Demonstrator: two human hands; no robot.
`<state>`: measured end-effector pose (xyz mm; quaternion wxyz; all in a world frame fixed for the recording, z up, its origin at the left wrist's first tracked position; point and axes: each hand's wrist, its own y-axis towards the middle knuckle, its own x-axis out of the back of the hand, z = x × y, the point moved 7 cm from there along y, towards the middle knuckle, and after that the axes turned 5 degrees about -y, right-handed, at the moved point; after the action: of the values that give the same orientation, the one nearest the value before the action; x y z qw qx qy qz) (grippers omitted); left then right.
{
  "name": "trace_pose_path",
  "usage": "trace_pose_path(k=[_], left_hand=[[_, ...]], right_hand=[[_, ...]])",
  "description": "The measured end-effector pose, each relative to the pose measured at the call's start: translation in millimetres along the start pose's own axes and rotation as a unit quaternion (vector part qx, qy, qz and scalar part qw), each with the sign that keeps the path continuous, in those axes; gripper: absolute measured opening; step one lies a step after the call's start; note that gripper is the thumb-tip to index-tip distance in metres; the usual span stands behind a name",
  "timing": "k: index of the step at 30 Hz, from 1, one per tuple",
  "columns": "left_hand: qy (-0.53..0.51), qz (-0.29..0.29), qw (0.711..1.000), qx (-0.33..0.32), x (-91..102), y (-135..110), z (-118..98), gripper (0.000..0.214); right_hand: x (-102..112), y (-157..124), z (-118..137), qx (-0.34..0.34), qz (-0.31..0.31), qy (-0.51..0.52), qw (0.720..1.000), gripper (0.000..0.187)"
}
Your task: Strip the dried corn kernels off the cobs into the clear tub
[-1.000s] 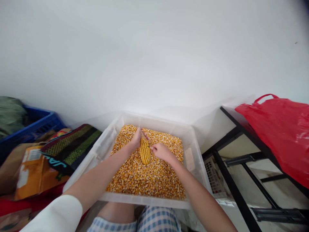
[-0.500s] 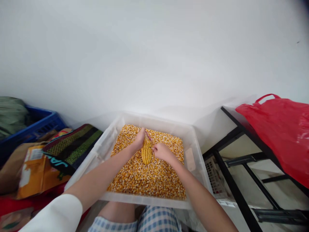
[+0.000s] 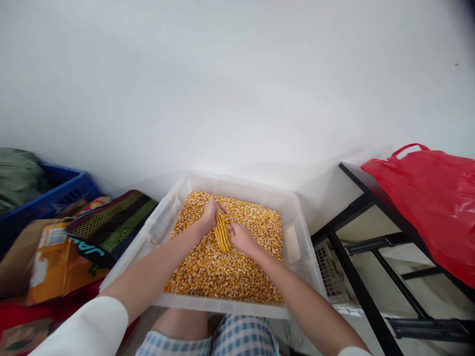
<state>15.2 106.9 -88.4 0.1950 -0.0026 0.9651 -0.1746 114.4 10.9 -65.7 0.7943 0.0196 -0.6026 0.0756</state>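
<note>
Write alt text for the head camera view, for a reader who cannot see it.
A left hand and right hand grip a yellow corn cob above loose kernels filling a clear plastic bin. A red plastic bag sits on a black metal rack to the right.

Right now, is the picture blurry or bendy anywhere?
Head view: soft even light, no glare; the corn cob, left hand and right hand look fairly sharp; edges bend, so the black table frame slants; top right corner is dark.

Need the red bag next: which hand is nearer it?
Right. The right hand, on the corn cob, sits toward the red bag; the left hand holds the cob farther away.
</note>
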Motion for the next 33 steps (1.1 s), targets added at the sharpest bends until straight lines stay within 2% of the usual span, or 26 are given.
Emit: trace_pose_path(k=[7, 16, 26, 33], left_hand=[[-0.032, 0.014, 0.999, 0.038, -0.1, -1.3, 0.5, 0.03], [-0.037, 0.027, 0.998, 0.042, -4.3, -8.0, -4.5, 0.026], [-0.023, 0.059, 0.998, 0.028, -24.7, -21.1, -6.3, 0.024], [-0.021, 0.065, 0.997, 0.036, -24.1, -20.2, -5.5, 0.025]], right_hand=[[11.1, 3.2, -9.9, 0.017, 0.018, 0.02, 0.999, 0.033], [16.0, -0.9, -7.5, 0.04, 0.051, 0.009, 0.998, 0.032], [33.4, -10.2, -6.2, 0.069, 0.048, -0.028, 0.996, 0.028], [37.1, -10.4, -3.4, 0.066, 0.062, -0.045, 0.995, 0.027]])
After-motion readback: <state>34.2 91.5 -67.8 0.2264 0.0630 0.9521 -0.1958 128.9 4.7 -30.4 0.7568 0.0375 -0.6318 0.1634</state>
